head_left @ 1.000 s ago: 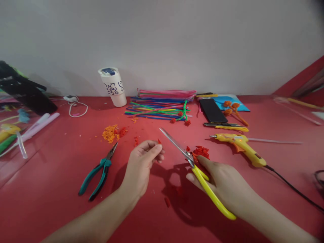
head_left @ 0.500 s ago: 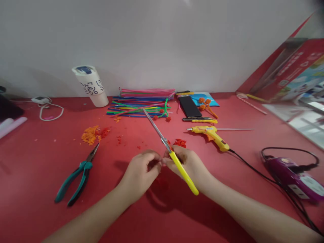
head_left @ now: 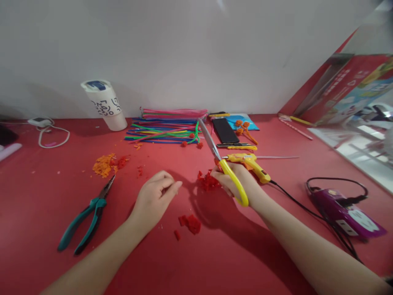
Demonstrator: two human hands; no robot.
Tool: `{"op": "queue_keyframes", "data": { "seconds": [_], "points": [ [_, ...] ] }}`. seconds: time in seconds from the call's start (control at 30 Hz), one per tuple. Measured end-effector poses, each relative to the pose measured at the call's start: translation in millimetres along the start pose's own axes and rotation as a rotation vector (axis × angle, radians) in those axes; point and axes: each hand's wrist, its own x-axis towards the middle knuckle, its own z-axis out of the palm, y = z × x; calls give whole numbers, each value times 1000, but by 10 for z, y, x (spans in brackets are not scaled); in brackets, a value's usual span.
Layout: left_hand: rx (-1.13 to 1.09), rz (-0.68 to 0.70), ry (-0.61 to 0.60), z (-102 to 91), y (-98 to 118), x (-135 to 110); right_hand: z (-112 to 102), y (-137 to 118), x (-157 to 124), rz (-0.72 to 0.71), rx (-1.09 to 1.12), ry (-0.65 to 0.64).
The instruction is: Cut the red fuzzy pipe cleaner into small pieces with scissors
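Note:
My right hand [head_left: 238,180] holds scissors [head_left: 233,180] with yellow handles, their blades pointing away and up to the left. Its fingers hang over a pile of small red cut pieces [head_left: 207,181], and whether they also hold a piece I cannot see. Left of the pile, my left hand [head_left: 155,198] is closed, thumb against the fingers; anything between them is hidden. Closer to me, more red pieces [head_left: 193,224] lie on the red table [head_left: 147,262].
Teal-handled pliers [head_left: 87,217] and orange scraps [head_left: 104,164] lie left, below a white tumbler [head_left: 106,106]. Pipe cleaners [head_left: 166,127] and a phone [head_left: 225,130] lie at the back. A yellow glue gun [head_left: 250,162] lies right, its cord passing a purple power strip [head_left: 344,215].
My hands have come apart. The right one has moved away and to the right, over the red pile, with the scissors; the left has drawn back to the left. Red pieces in front now show.

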Motion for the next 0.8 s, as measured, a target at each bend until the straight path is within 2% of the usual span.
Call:
{"op": "queue_keyframes", "data": {
  "seconds": [0.1,0.13,0.17,0.3,0.4,0.67,0.8],
  "points": [
    [57,-31,51,-20,-107,38,15,105,64,-12,-33,46],
    [62,-37,34,-34,-120,43,26,129,67,-19,-37,68],
    [59,-24,-20,-52,-119,42,38,145,61,-27,-36,88],
    [43,136,-422,-136,-16,-3,78,150,-6,-67,-33,107],
    [106,183,-572,-165,62,-51,110,121,-58,-111,-40,64],
    [156,237,-655,-131,54,-64,157,95,-103,-158,-58,4],
    [134,214,-591,-147,59,-69,161,96,-105,-149,-41,-14]
  ]
}}
